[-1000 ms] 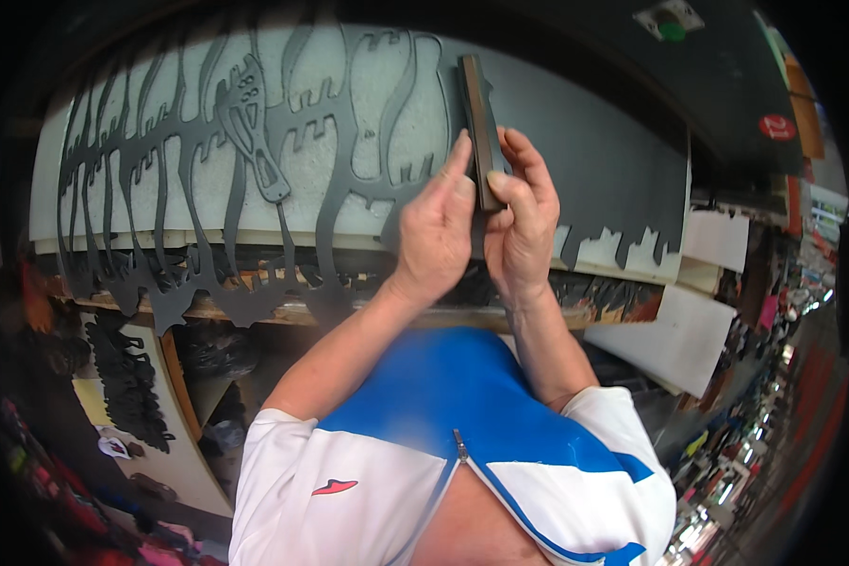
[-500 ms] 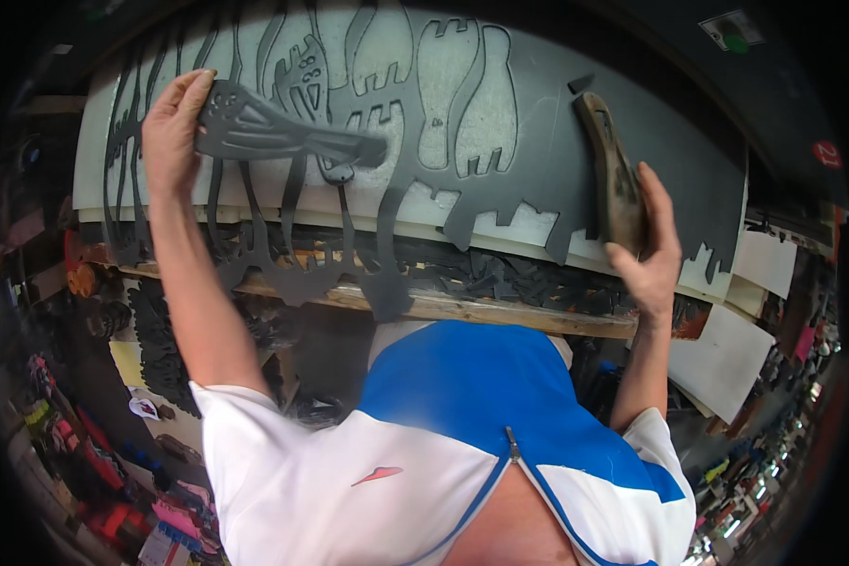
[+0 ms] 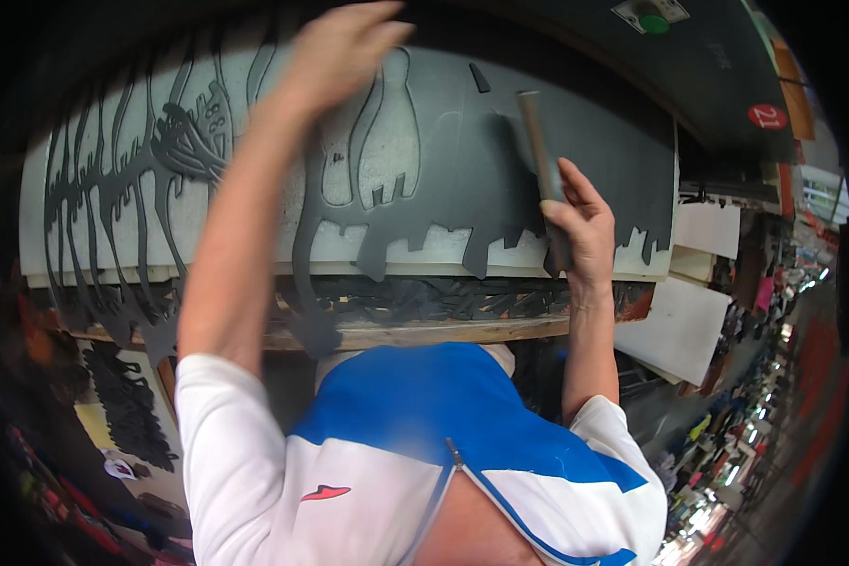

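My right hand grips a sole-shaped cutting die, worn brown and grey, tilted up on edge above the dark sheet. Stretched forward over the far edge of the board, my left hand is blurred, its fingers extended and apart, with nothing seen in it. Dark cut-out sole pieces with slots lie on the left part of the sheet, partly behind my left forearm. Sole-shaped holes in the sheet show the pale board underneath.
A wooden rail and a trough of dark scraps run along the near edge. A machine beam with a green button overhangs the far side. White sheets stand at the right. A small dark offcut lies beyond the die.
My left hand has let go of the dark sole pieces, now on the sheet at left, and moved forward and right. My right hand has turned the die onto its edge. The view has shifted.
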`<action>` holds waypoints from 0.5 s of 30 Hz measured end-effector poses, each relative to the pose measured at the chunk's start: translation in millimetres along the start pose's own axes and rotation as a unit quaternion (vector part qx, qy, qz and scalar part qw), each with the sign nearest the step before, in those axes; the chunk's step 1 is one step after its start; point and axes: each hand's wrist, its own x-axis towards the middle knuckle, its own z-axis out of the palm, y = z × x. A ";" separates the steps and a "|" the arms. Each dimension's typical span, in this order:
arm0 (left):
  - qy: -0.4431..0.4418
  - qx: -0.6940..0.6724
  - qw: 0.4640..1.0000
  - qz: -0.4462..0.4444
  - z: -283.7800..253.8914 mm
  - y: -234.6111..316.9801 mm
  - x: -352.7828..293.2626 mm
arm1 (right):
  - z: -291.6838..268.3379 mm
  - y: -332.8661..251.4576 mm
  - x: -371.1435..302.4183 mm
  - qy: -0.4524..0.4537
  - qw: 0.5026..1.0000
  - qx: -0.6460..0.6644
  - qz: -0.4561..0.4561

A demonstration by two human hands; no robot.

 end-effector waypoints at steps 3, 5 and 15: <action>-0.146 0.078 0.984 0.060 81.4 70.6 -1.9 | -12.5 -21.9 4.2 -0.018 0.979 0.189 0.080; -0.155 0.089 0.974 0.136 90.6 109.2 -42.2 | -15.7 -37.4 6.5 -0.017 0.982 0.171 0.076; 0.001 -0.284 0.938 -0.201 -37.9 106.2 -163.3 | 40.3 -84.4 73.1 -0.310 0.721 -0.450 -0.427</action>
